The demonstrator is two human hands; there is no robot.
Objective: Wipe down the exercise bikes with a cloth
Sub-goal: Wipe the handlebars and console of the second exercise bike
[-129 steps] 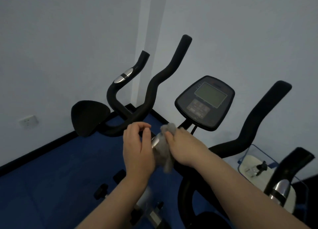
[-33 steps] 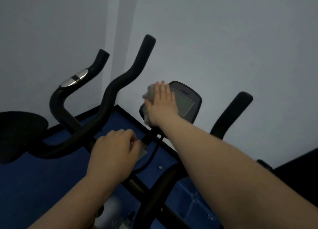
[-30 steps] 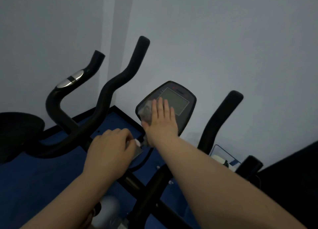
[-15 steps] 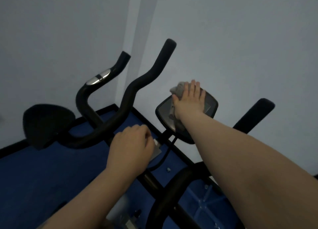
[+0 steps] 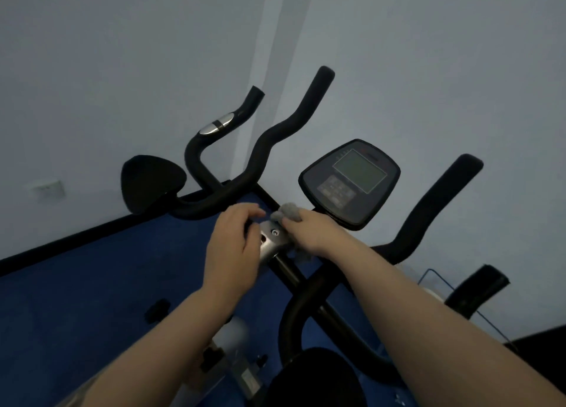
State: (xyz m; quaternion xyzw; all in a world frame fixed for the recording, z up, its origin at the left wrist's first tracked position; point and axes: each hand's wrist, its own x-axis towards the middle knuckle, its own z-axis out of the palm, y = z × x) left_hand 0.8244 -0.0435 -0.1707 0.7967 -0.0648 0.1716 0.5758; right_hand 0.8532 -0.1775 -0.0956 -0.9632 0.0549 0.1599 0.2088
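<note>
A black exercise bike fills the middle of the view, with curved handlebars (image 5: 263,149) and a dark console (image 5: 349,181) whose grey screen is uncovered. A silver clamp bracket (image 5: 272,242) joins the bars to the stem. My left hand (image 5: 232,244) rests curled over the left side of that bracket. My right hand (image 5: 309,230) grips a crumpled grey cloth (image 5: 288,212) and presses it against the bracket's right side, below the console.
A second bike stands behind on the left, showing its black saddle (image 5: 151,183) and a bar with a chrome sensor (image 5: 217,125). Another black grip (image 5: 477,287) and a clear bin (image 5: 435,287) lie at the right. Blue floor (image 5: 92,284) meets pale walls.
My right hand has come down off the console screen with the cloth and now sits at the silver bracket beside my left hand. The console screen is uncovered again.
</note>
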